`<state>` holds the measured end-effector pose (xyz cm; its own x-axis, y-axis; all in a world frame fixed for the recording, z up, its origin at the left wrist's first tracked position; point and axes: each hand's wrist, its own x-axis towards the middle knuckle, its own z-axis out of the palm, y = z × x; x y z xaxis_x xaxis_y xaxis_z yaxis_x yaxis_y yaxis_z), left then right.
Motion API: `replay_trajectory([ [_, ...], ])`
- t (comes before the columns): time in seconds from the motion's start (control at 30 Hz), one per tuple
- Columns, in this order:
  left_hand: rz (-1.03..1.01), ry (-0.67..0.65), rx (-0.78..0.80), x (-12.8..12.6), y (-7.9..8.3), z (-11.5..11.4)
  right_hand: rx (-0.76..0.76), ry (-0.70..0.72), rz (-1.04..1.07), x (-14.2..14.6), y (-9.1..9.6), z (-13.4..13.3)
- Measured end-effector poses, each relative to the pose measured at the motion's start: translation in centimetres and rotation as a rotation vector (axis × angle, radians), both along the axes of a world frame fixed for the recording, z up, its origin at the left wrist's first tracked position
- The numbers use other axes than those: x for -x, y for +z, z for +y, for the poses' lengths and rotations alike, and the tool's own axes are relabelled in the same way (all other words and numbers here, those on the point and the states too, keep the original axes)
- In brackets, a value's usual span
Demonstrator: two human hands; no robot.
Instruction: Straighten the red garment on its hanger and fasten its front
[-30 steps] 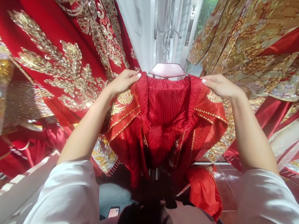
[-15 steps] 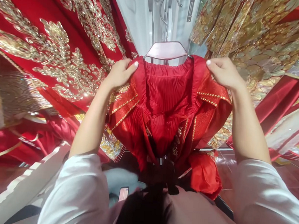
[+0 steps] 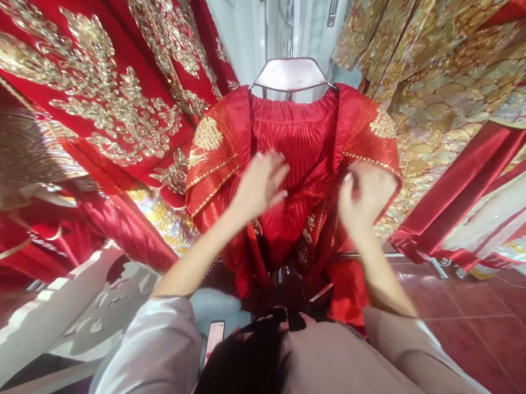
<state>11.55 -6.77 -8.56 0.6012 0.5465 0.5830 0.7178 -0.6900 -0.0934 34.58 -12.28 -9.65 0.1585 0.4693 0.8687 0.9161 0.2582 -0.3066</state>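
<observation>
A red pleated garment (image 3: pixel 299 140) with gold-embroidered shoulder panels hangs on a pink hanger (image 3: pixel 289 75) straight ahead. My left hand (image 3: pixel 260 185) is in front of the garment's pleated front, fingers slightly curled and blurred by motion, touching or just off the cloth. My right hand (image 3: pixel 365 193) is at the right front edge, below the right shoulder panel, its fingers curled in; whether it pinches cloth is not clear.
Red robes with heavy gold embroidery (image 3: pixel 96 94) hang close on the left, and gold-patterned robes (image 3: pixel 450 71) close on the right. Red floor tiles (image 3: pixel 468 325) show at lower right. A phone (image 3: pixel 214 335) sits low in front of me.
Both hands let go of the garment's shoulders and moved down and inward to its front. The view shifted a little, and the hanger now sits higher in the picture.
</observation>
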Motion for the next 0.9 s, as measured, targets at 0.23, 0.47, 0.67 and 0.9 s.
replay_trajectory([
  [0.23, 0.233, 0.31, 0.382, -4.6, -10.6, -2.3, 0.47, 0.383, 0.325, 6.1, -13.1, -2.1],
  [0.47, -0.045, 0.232, 0.43, -0.1, -12.7, -8.6, 0.822, 0.55, 0.685, 6.9, -16.5, -5.2],
  [0.67, -0.13, 0.192, 0.484, -0.1, -13.0, -10.0, 0.758, 0.505, 0.766, 9.4, -14.1, -5.8],
  [0.9, -0.394, 0.162, 0.298, 0.6, -14.5, -10.7, 0.777, 0.614, 0.804, 9.3, -12.9, -4.9],
])
